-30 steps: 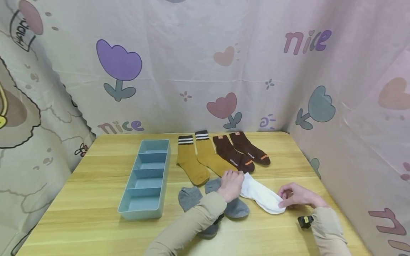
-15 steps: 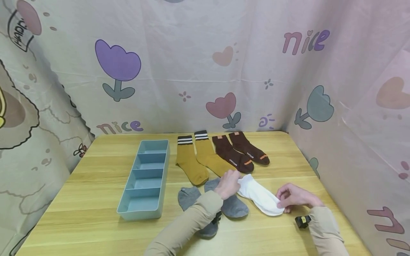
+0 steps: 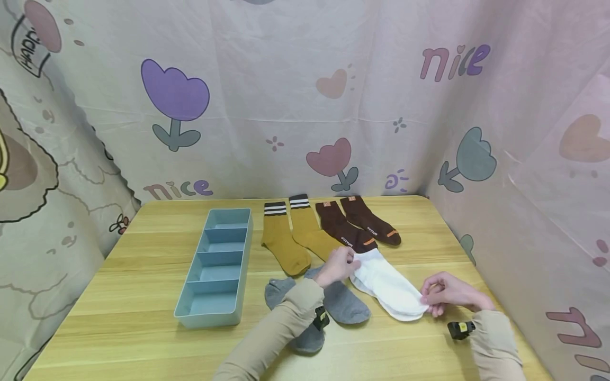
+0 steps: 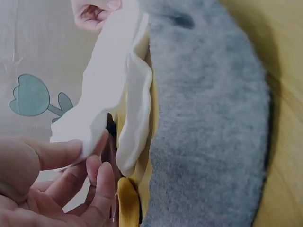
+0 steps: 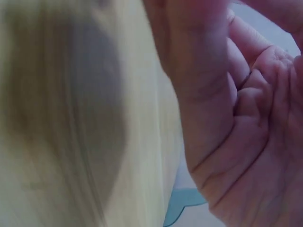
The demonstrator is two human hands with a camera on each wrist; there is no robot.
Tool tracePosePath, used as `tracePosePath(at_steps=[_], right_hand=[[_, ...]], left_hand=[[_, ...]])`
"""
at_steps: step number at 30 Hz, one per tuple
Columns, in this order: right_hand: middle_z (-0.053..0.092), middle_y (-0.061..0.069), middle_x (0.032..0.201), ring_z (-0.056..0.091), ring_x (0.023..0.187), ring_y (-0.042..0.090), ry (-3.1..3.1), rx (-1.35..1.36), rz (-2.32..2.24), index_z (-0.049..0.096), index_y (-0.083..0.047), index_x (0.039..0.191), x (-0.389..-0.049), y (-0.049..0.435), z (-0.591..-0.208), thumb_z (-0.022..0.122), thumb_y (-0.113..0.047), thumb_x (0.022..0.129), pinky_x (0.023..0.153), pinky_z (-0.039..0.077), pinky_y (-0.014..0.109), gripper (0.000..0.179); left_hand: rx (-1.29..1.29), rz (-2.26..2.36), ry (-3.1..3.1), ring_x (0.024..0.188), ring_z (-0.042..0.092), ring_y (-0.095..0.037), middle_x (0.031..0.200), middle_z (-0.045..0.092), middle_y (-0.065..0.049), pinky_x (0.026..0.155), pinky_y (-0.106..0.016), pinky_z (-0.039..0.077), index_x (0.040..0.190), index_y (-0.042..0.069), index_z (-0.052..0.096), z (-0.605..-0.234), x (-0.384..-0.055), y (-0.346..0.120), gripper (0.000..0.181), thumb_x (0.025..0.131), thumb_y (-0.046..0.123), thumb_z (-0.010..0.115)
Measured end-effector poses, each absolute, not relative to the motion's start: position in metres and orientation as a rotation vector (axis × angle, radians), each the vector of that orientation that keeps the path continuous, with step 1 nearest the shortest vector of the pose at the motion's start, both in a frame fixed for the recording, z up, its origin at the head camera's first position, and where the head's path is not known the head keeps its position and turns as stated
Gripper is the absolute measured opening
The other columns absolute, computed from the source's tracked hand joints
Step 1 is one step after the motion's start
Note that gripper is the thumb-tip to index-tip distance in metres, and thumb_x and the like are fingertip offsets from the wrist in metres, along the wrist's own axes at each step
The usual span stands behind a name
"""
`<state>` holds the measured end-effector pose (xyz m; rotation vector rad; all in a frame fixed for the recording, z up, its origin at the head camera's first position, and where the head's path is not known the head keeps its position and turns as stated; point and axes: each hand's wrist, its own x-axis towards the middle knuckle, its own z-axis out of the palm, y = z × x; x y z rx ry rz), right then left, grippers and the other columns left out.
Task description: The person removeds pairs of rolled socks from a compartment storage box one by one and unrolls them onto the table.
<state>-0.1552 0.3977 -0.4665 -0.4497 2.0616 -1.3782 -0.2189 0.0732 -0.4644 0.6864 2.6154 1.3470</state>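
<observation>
A white sock (image 3: 393, 283) is stretched between my two hands, lifted a little off a second white sock (image 4: 137, 109) beneath it. My left hand (image 3: 337, 265) pinches the cuff end between thumb and fingers, as the left wrist view shows on the upper sock (image 4: 102, 80). At the toe end, my right hand (image 3: 448, 292) pinches the fabric. Its fingertips are cut off in the right wrist view, where only the palm and thumb (image 5: 203, 85) show. Grey socks (image 3: 350, 304) lie under and beside my left forearm, which partly hides them.
Two mustard socks (image 3: 286, 248) with striped cuffs lie at the back middle, beside two dark brown socks (image 3: 371, 222). A blue-grey box (image 3: 214, 301) with several compartments stands on the left of the wooden table (image 3: 119, 296). A patterned curtain (image 3: 257, 106) hangs behind.
The upper white sock has come up off the lower one and been drawn out between my hands. My left hand moved slightly back, and my right hand slightly to the right.
</observation>
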Motion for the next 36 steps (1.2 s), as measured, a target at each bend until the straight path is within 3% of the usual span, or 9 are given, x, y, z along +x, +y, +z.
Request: tracePosePath(at_steps=[1, 4, 6, 9, 14, 19, 23, 31, 36], right_hand=[[0.076, 0.007, 0.079, 0.069, 0.063, 0.007, 2.049, -0.477, -1.397, 0.058, 0.020, 0.099, -0.155, 0.400, -0.466, 0.064, -0.004, 0.094, 0.057, 0.058, 0.023, 0.025], [0.075, 0.001, 0.079, 0.065, 0.063, 0.002, 2.043, -0.512, -1.461, 0.057, 0.021, 0.102, -0.154, 0.407, -0.461, 0.060, -0.001, 0.095, 0.055, 0.055, 0.019, 0.023], [0.073, -0.003, 0.079, 0.062, 0.063, 0.000, 2.083, -0.507, -1.495, 0.058, 0.020, 0.104, -0.153, 0.414, -0.459, 0.057, 0.000, 0.096, 0.054, 0.053, 0.019, 0.021], [0.069, -0.007, 0.077, 0.059, 0.062, -0.001, 2.187, -0.460, -1.526, 0.062, 0.013, 0.104, -0.152, 0.425, -0.459, 0.055, 0.000, 0.097, 0.052, 0.050, 0.021, 0.016], [0.065, -0.009, 0.074, 0.057, 0.061, 0.001, 2.302, -0.344, -1.541, 0.066, -0.001, 0.101, -0.151, 0.439, -0.463, 0.055, -0.002, 0.098, 0.051, 0.049, 0.023, 0.012], [0.063, -0.009, 0.073, 0.056, 0.059, 0.002, 2.402, -0.185, -1.521, 0.061, 0.011, 0.103, -0.151, 0.443, -0.469, 0.055, -0.004, 0.098, 0.052, 0.049, 0.022, 0.018], [0.061, -0.007, 0.071, 0.053, 0.056, 0.003, 2.494, -0.067, -1.484, 0.053, 0.024, 0.109, -0.150, 0.442, -0.476, 0.055, -0.004, 0.098, 0.051, 0.048, 0.022, 0.030], [0.061, -0.004, 0.070, 0.050, 0.054, 0.004, 2.668, 0.086, -1.348, 0.058, 0.020, 0.114, -0.149, 0.440, -0.479, 0.061, -0.006, 0.095, 0.051, 0.046, 0.024, 0.032], [0.058, -0.004, 0.076, 0.048, 0.064, 0.000, 2.961, 0.136, -1.121, 0.067, 0.009, 0.110, -0.147, 0.435, -0.472, 0.067, -0.013, 0.092, 0.057, 0.043, 0.022, 0.029]], left_hand=[[0.674, 1.359, 2.606, 0.047, 0.028, -0.004, 0.050, 0.033, 0.008, 0.049, -0.017, 0.022, 0.079, 0.000, 0.060, -0.464, -0.220, 0.074, 0.015, 0.092, 0.006, 0.065], [0.607, 1.437, 2.551, 0.047, 0.044, -0.002, 0.056, 0.059, 0.001, 0.051, -0.013, 0.033, 0.089, -0.001, 0.062, -0.464, -0.222, 0.078, 0.011, 0.094, 0.009, 0.065], [0.538, 1.531, 2.482, 0.054, 0.062, -0.010, 0.073, 0.074, -0.010, 0.055, -0.014, 0.046, 0.100, -0.002, 0.061, -0.464, -0.223, 0.083, 0.013, 0.095, 0.009, 0.066], [0.477, 1.680, 2.391, 0.067, 0.074, -0.025, 0.093, 0.077, -0.021, 0.059, -0.022, 0.057, 0.110, -0.001, 0.055, -0.465, -0.225, 0.094, 0.022, 0.094, 0.007, 0.068], [0.546, 1.768, 2.410, 0.067, 0.075, -0.028, 0.092, 0.075, -0.021, 0.055, -0.016, 0.054, 0.102, 0.000, 0.050, -0.469, -0.229, 0.115, 0.022, 0.091, 0.000, 0.069], [0.646, 1.640, 2.598, 0.073, 0.074, -0.017, 0.091, 0.077, -0.013, 0.062, -0.013, 0.051, 0.093, 0.000, 0.068, -0.476, -0.231, 0.132, 0.003, 0.090, -0.002, 0.067], [0.728, 1.373, 2.720, 0.082, 0.070, -0.011, 0.099, 0.078, -0.005, 0.071, -0.011, 0.047, 0.103, 0.007, 0.078, -0.478, -0.230, 0.139, 0.020, 0.090, 0.000, 0.065], [0.820, 1.100, 2.664, 0.072, 0.055, -0.009, 0.110, 0.077, -0.005, 0.059, -0.013, 0.039, 0.121, 0.007, 0.073, -0.469, -0.223, 0.136, 0.037, 0.088, 0.001, 0.057], [0.864, 1.143, 2.613, 0.071, 0.052, -0.006, 0.091, 0.075, -0.004, 0.063, -0.013, 0.039, 0.124, 0.005, 0.071, -0.459, -0.222, 0.126, 0.036, 0.091, 0.004, 0.057]])
